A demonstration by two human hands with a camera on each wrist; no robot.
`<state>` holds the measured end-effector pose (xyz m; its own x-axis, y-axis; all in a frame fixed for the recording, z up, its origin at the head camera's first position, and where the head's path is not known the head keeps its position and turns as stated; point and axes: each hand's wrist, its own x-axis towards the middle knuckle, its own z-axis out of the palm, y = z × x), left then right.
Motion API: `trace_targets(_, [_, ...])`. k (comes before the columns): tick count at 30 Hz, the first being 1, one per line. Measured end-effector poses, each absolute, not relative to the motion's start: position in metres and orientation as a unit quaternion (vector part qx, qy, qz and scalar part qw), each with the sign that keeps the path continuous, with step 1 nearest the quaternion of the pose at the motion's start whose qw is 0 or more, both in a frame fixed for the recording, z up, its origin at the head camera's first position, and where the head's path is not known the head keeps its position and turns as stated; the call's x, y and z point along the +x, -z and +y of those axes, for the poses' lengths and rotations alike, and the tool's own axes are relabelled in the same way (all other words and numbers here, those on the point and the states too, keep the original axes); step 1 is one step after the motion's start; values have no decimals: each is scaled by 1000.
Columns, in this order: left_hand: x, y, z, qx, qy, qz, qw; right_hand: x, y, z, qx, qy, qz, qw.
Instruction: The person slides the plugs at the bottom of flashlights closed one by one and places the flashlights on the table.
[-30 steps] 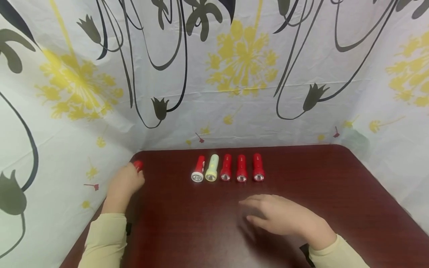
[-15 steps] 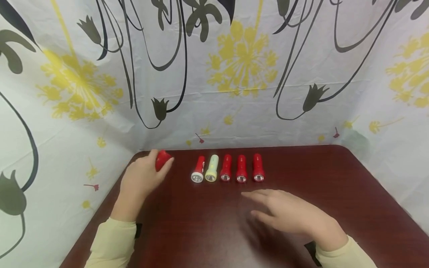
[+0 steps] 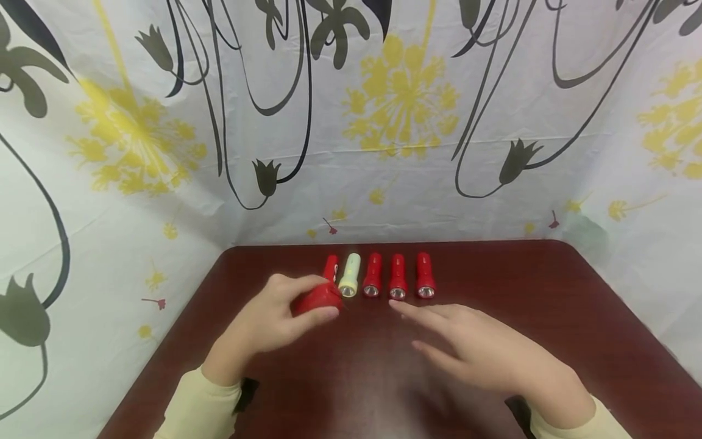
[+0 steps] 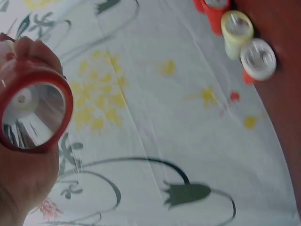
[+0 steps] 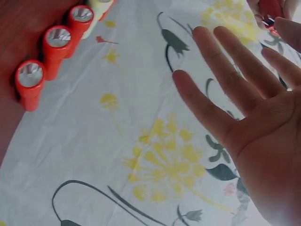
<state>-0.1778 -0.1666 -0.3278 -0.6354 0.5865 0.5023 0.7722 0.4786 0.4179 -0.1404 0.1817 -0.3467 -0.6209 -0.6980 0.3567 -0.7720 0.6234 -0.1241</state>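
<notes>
My left hand (image 3: pixel 263 323) grips a red flashlight (image 3: pixel 317 299) above the table, thumb on its near side. In the left wrist view that flashlight's red rim and shiny reflector (image 4: pixel 35 115) face the camera. Behind it on the table stretches a row of flashlights. From the left come a red one with a white head (image 3: pixel 331 267), partly hidden by my left hand, a pale green one (image 3: pixel 350 274), and three red ones, the last at the right end (image 3: pixel 425 274). Over the table my right hand (image 3: pixel 488 350) hovers with straight, spread fingers, holding nothing; its fingertips overlap the row's near side in the head view.
The dark red-brown table (image 3: pixel 548 292) has rounded far corners. A white cloth (image 3: pixel 400 201) printed with yellow and grey flowers hangs behind it and along both sides. Lens ends of the row of flashlights face my hands.
My left hand has carried the red flashlight from the table's far left edge rightward and nearer, to just in front of the row. The right hand has shifted slightly right, its fingers straighter.
</notes>
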Motion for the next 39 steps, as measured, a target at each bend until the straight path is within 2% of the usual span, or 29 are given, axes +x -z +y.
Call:
trace_targets(5, [-169,327,-155,-463,366,-798,122,-133,338,177,460,-149,-857,178])
trace_targets(10, [-162,324,-145,-492,375,-778,107,-126,333,175,475,-142,-847,193])
trace_targets(23, [-159,323,-132,-493,368,-784,83,-115,331,175,508,-142,-813,249])
trace_targets(29, [-158,322,-128,-505,356,-781,90,-116,332,174,522,-149,-798,262])
trace_targets(34, [-153,321,-126,-508,344,-785,89,-118,333,174,539,-188,-787,233])
trace_targets(39, [-148,319,-124,-526,343,-774,83,-122,335,176,564,-276,-763,152])
